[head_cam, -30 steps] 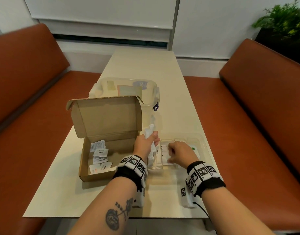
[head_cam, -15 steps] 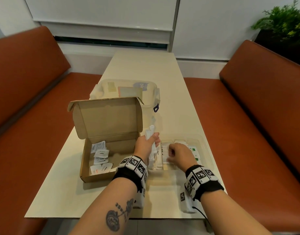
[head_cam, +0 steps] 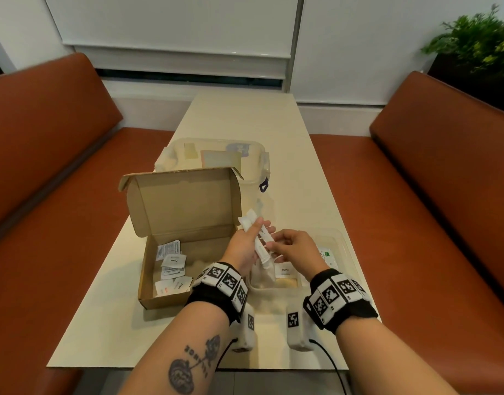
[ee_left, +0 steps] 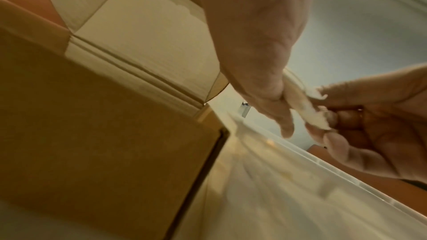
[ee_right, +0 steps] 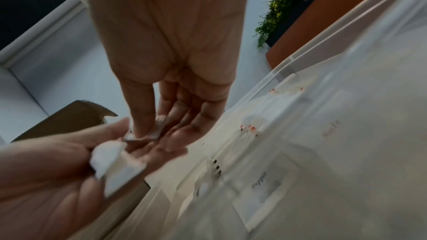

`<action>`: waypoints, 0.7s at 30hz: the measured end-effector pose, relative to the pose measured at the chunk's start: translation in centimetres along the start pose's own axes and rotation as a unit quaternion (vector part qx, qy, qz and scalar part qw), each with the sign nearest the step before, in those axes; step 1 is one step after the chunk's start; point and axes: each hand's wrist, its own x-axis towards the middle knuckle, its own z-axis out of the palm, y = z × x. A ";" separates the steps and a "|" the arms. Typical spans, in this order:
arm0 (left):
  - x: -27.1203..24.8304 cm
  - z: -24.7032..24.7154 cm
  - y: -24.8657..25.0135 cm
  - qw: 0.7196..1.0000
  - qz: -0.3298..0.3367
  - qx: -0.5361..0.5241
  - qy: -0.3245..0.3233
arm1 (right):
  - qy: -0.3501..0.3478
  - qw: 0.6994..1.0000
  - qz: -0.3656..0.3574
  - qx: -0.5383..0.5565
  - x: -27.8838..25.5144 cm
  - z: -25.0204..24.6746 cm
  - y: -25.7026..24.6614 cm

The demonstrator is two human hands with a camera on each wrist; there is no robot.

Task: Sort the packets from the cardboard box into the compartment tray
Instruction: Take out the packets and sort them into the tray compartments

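Observation:
My left hand (head_cam: 261, 231) grips a bundle of long white stick packets (head_cam: 250, 220) above the gap between the open cardboard box (head_cam: 188, 203) and the clear compartment tray (head_cam: 346, 252). My right hand (head_cam: 273, 246) pinches the lower part of one stick in that bundle. The left wrist view shows the left hand (ee_left: 275, 96), the sticks (ee_left: 300, 105) and the right hand's fingers (ee_left: 346, 121) meeting them. From the right wrist, thumb and fingers of the right hand (ee_right: 150, 130) pinch a stick end beside the bundle (ee_right: 113, 163). Small flat packets (head_cam: 172, 262) lie in the box.
A Pepper packet (head_cam: 285, 270) and other sachets lie in the tray's compartments. Behind the box stands a clear lidded container (head_cam: 216, 152). Orange benches (head_cam: 45, 166) flank the cream table (head_cam: 245, 115), and a plant (head_cam: 478, 38) stands at the far right.
My right hand has lifted out of the tray and come left to the bundle, where it now pinches a stick. The left hand has risen slightly with the bundle.

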 end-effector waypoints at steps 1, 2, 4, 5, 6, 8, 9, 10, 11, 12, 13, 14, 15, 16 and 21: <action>0.0 0.0 0.0 1.000 0.004 -0.009 0.016 | 0.021 1.000 -0.005 -0.005 0.1 -0.2 0.0; 0.0 -0.1 0.1 0.999 0.011 -0.012 0.038 | 0.046 0.999 -0.008 -0.012 0.2 -0.6 0.0; 0.0 -0.3 0.2 0.996 0.029 0.015 0.081 | 0.090 0.995 -0.024 -0.039 0.4 -1.3 -0.3; 0.1 -0.5 0.2 0.993 0.038 0.043 0.101 | 0.108 0.992 -0.037 -0.055 0.4 -1.7 -0.6; 0.2 -0.7 0.3 0.990 0.046 0.070 0.116 | 0.129 0.988 -0.054 -0.067 0.4 -2.0 -0.9; 0.2 -0.9 0.5 0.984 0.060 0.103 0.132 | 0.176 0.977 -0.095 -0.080 0.5 -2.5 -1.8; 0.2 -0.9 0.7 0.983 0.061 0.109 0.131 | 0.188 0.971 -0.113 -0.091 0.6 -2.6 -2.3; 0.0 -0.9 0.8 0.984 0.058 0.115 0.122 | 0.194 0.967 -0.127 -0.102 0.7 -2.5 -2.8; -0.1 -0.8 0.8 0.985 0.051 0.122 0.108 | 0.200 0.964 -0.138 -0.109 0.8 -2.5 -3.1; -0.3 -0.7 0.9 0.986 0.043 0.133 0.089 | 0.206 0.962 -0.144 -0.109 1.0 -2.4 -3.2; -0.4 -0.6 0.9 0.986 0.036 0.145 0.070 | 0.208 0.962 -0.146 -0.101 1.1 -2.3 -3.4; -0.7 -0.5 0.9 0.986 0.031 0.156 0.051 | 0.207 0.964 -0.144 -0.087 1.1 -2.2 -3.4; -0.8 -0.5 0.9 0.986 0.028 0.161 0.034 | 0.203 0.967 -0.141 -0.066 1.1 -2.2 -3.2; -1.0 -0.4 0.9 0.987 0.029 0.157 0.021 | 0.199 0.970 -0.136 -0.040 1.1 -2.3 -3.0; -0.8 -0.6 1.6 0.993 0.054 0.083 0.064 | 0.121 0.990 -0.058 0.038 1.2 -3.1 -1.8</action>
